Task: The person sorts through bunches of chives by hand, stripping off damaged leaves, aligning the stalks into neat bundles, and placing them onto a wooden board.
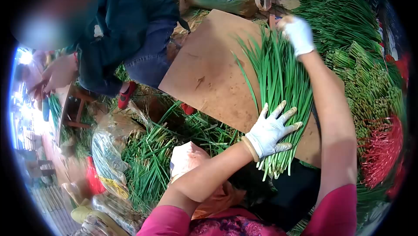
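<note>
Greens bundle (283, 77), x1: on surface (207, 70), ends past near edge. L hand (271, 132): fingers wide, atop. R hand (299, 36): near tips; fingers blurred, can't tell. Risk: poss. slide-off if L pressure slackens.

Bunch of long, slender greens (283, 77) lies flat on a brown board (213, 68), leaf tips fanned toward the far side, pale stem ends overhanging the near edge
</note>
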The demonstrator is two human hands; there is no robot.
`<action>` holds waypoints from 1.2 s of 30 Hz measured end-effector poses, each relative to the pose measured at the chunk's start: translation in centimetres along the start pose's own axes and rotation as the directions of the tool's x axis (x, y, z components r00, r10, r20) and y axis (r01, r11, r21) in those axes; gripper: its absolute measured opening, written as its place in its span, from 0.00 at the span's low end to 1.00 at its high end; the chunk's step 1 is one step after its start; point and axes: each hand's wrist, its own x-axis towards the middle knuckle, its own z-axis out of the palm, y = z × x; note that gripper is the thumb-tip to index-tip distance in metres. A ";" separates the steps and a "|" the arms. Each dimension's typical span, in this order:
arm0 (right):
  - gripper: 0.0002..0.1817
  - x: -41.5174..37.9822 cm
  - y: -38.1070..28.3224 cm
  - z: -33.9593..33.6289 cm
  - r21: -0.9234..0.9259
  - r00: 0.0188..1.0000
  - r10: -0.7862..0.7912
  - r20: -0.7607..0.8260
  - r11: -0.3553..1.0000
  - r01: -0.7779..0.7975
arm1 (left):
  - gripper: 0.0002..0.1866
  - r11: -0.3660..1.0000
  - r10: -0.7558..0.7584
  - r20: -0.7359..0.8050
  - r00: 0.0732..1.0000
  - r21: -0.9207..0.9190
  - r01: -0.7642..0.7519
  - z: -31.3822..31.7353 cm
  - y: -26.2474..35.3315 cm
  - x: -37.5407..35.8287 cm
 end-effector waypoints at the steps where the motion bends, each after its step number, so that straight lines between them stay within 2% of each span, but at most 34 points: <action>1: 0.06 3.0 2.2 -1.8 -0.246 0.823 -0.567 -0.032 0.803 0.543 | 0.36 1.000 0.009 -0.008 1.000 0.002 -0.009 0.0 0.0 -0.1; 2: 0.05 4.5 0.9 -4.1 -0.125 0.714 -0.655 -0.247 0.752 0.647 | 0.36 1.000 0.009 -0.010 1.000 -0.002 -0.009 -0.1 0.0 -0.1; 3: 0.09 2.7 -4.0 -7.3 0.491 0.993 0.012 -0.116 0.870 0.047 | 0.36 1.000 0.008 -0.016 1.000 -0.009 -0.009 -0.1 0.0 -0.2; 4: 0.11 3.7 -4.2 -9.6 0.538 0.950 -0.190 -0.247 0.788 0.297 | 0.36 1.000 0.008 -0.011 1.000 -0.008 -0.008 -0.2 0.1 -0.2; 5: 0.12 3.1 -6.6 -12.4 0.548 0.945 -0.226 -0.235 0.772 0.321 | 0.36 1.000 0.007 -0.005 1.000 -0.006 -0.007 -0.2 0.2 -0.2; 6: 0.13 1.7 -9.2 -14.3 0.424 0.929 -0.137 -0.343 0.860 0.283 | 0.36 1.000 0.009 -0.018 1.000 -0.005 -0.009 -0.2 0.2 -0.3; 7: 0.11 0.0 -11.4 -16.0 0.375 0.903 -0.213 -0.373 0.856 0.357 | 0.35 1.000 0.021 -0.042 0.999 -0.014 -0.022 -0.4 0.2 -0.4; 9: 0.14 -2.8 -12.7 -19.0 0.525 0.932 -0.212 -0.294 0.779 0.343 | 0.35 0.999 0.000 -0.201 0.980 -0.032 -0.007 -1.5 -0.6 -0.7; 10: 0.13 -4.9 -13.1 -19.5 0.470 0.929 -0.312 -0.198 0.802 0.369 | 0.34 0.998 -0.062 -0.284 0.957 -0.047 0.051 -2.8 -1.2 -1.1; 11: 0.12 -7.5 -13.5 -20.3 0.412 0.911 -0.400 -0.097 0.817 0.402 | 0.32 0.992 -0.066 -0.388 0.919 -0.125 0.018 -4.3 -2.4 -1.4; 12: 0.12 -11.4 -15.4 -20.3 0.368 0.950 -0.300 0.088 0.896 0.249 | 0.27 0.974 -0.110 -0.499 0.859 -0.225 -0.006 -5.9 -3.2 -2.2; 13: 0.12 -15.2 -17.1 -20.1 0.294 0.948 -0.176 0.265 0.951 0.095 | 0.24 0.964 -0.106 -0.570 0.815 -0.260 -0.057 -7.5 -4.3 -3.5; 14: 0.13 -17.8 -17.1 -20.1 0.193 0.821 -0.086 0.564 0.981 -0.030 | 0.22 0.771 -0.319 -0.493 0.810 -0.632 -0.081 -8.5 -5.5 -4.5; 15: 0.12 -19.6 -16.5 -19.4 0.110 0.722 -0.115 0.682 0.992 0.055 | 0.20 0.626 -0.416 -0.527 0.741 -0.757 -0.187 -9.1 -7.0 -5.8; 16: 0.12 -21.6 -15.9 -18.7 0.055 0.606 -0.142 0.783 0.986 0.160 | 0.17 0.624 -0.491 -0.490 0.720 -0.775 -0.102 -11.5 -7.3 -7.7; 17: 0.11 -23.0 -14.7 -17.4 0.052 0.565 -0.306 0.767 0.906 0.420 | 0.15 0.559 -0.592 -0.468 0.657 -0.825 -0.084 -12.1 -8.9 -9.5; 18: 0.11 -24.0 -13.8 -15.5 0.089 0.622 -0.355 0.698 0.904 0.417 | 0.14 0.597 -0.584 -0.527 0.617 -0.794 -0.113 -11.9 -11.5 -11.6; 19: 0.11 -24.6 -13.1 -13.6 0.122 0.677 -0.399 0.618 0.900 0.418 | 0.11 0.633 -0.660 -0.531 0.531 -0.774 0.013 -12.2 -12.6 -13.8; 20: 0.13 -24.5 -12.1 -11.9 0.075 0.509 -0.684 0.522 0.632 0.772 | 0.10 0.557 -0.770 -0.438 0.464 -0.816 0.154 -12.3 -13.3 -16.3; 21: 0.16 -24.9 -12.4 -10.1 0.146 0.658 -0.505 0.559 0.841 0.521 | 0.10 0.459 -0.860 -0.345 0.375 -0.844 0.277 -12.3 -14.0 -18.6; 23: 0.21 -24.7 -11.4 -6.8 0.052 0.606 -0.566 0.558 0.753 0.656 | 0.11 0.346 -0.898 -0.247 0.365 -0.907 0.239 -10.5 -16.2 -23.4; 24: 0.25 -24.5 -10.4 -5.4 -0.007 0.635 -0.511 0.579 0.776 0.631 | 0.12 0.297 -0.936 -0.213 0.281 -0.906 0.302 -8.4 -18.3 -25.9; 25: 0.28 -24.2 -9.4 -4.1 -0.068 0.662 -0.450 0.599 0.796 0.601 | 0.09 0.256 -0.956 -0.179 0.232 -0.895 0.364 -6.9 -19.2 -28.0; 27: 0.37 -23.6 -8.1 -2.5 -0.277 0.697 -0.223 0.681 0.803 0.528 | 0.09 0.183 -0.980 -0.120 0.160 -0.858 0.480 -2.5 -23.6 -32.3; 29: 0.38 -23.5 -7.2 -1.8 -0.264 0.674 -0.241 0.698 0.789 0.555 | 0.17 0.320 -0.925 -0.351 0.144 -0.516 0.795 0.0 -25.1 -33.8; 30: 0.39 -23.3 -6.9 -1.6 -0.253 0.659 -0.243 0.712 0.787 0.563 | 0.28 0.328 -0.930 -0.321 0.178 -0.511 0.795 0.9 -26.2 -34.2; 33: 0.40 -23.3 -6.3 -0.9 -0.223 0.657 -0.271 0.703 0.794 0.566 | 0.37 0.200 -0.963 -0.212 0.165 -0.155 0.968 0.8 -27.3 -32.4; 34: 0.40 -23.2 -6.3 -0.7 -0.235 0.661 -0.261 0.703 0.793 0.563 | 0.42 0.206 -0.947 -0.258 0.190 -0.034 0.978 1.7 -28.6 -32.1; 36: 0.41 -23.3 -6.4 -0.6 -0.249 0.664 -0.245 0.707 0.792 0.557 | 0.41 0.142 -0.978 -0.140 0.154 0.090 0.986 2.4 -29.5 -31.2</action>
